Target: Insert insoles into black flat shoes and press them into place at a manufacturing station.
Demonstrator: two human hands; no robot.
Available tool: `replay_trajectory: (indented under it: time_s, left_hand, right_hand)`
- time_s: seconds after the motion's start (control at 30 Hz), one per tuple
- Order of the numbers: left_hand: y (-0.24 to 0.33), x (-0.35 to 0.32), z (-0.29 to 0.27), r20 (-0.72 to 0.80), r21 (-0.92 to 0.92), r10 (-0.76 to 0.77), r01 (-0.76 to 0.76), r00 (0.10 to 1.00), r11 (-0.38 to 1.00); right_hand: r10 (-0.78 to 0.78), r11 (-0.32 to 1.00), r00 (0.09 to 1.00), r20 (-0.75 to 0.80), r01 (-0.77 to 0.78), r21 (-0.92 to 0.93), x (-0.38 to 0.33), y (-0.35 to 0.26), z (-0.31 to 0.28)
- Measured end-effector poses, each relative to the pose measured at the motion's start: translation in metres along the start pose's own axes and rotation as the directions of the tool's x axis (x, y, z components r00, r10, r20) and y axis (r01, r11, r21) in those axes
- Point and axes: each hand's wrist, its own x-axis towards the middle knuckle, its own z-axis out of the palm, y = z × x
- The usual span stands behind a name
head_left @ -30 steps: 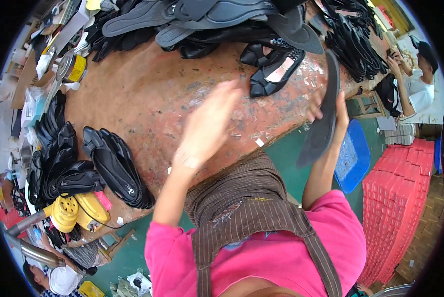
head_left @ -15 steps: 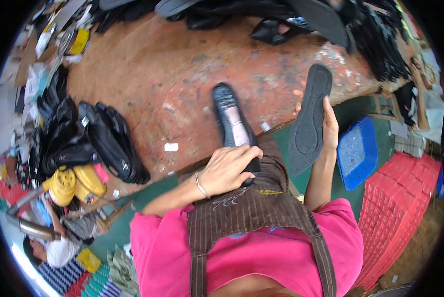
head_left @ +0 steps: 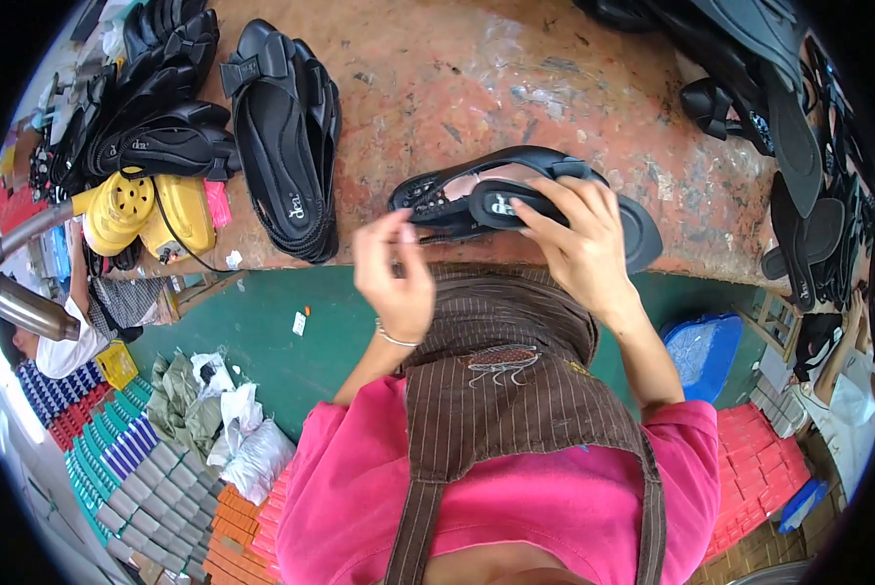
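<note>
Closest in are a pink shirt (head_left: 511, 502) and a brown pinstriped apron (head_left: 525, 414), its bib bearing a stitched leaf-like motif. Above it, the right hand (head_left: 586, 239) has its thumb and fingers closed on a black insole (head_left: 642, 232). Pale printed lettering (head_left: 503, 205) shows at the insole's heel end (short, rounded characters, the clearest print near the hands); its broad toe end sticks out to the right of the hand.

The left hand (head_left: 396, 278) is partly blurred, thumb and fingers bent close together by the heel of a black flat shoe (head_left: 516, 156); whether it pinches anything I cannot tell. That shoe lies at the near edge of the worn, reddish worktop (head_left: 398, 107), toe to the right, with the insole over its opening. Inside are a pale pink strip and a dotted lining toward the heel.

Farther left stands a nested row of black shoes (head_left: 286, 146), the front one with a bow and similar pale lettering at its heel. Beside it are a yellow casing (head_left: 179, 219) and more black shoes (head_left: 155, 146), also marked inside. At the right edge lie loose dark insoles (head_left: 805, 239), one with a small pale mark, too small to read.
</note>
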Motion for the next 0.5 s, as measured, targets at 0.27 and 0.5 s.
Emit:
replay_trajectory:
  time_s: [0.27,0.5]
  left_hand:
    - [-0.044,-0.007,0.010,0.121,-0.341,-0.342,0.363,0.932,0.867]
    - [-0.045,0.004,0.018,0.085,-0.395,-0.439,0.435,0.894,0.809]
  right_hand:
    - [-0.107,0.962,0.990,0.090,0.081,0.259,0.040,-0.002,0.065]
    - [-0.100,0.955,0.985,0.140,0.056,0.290,0.050,-0.003,0.081]
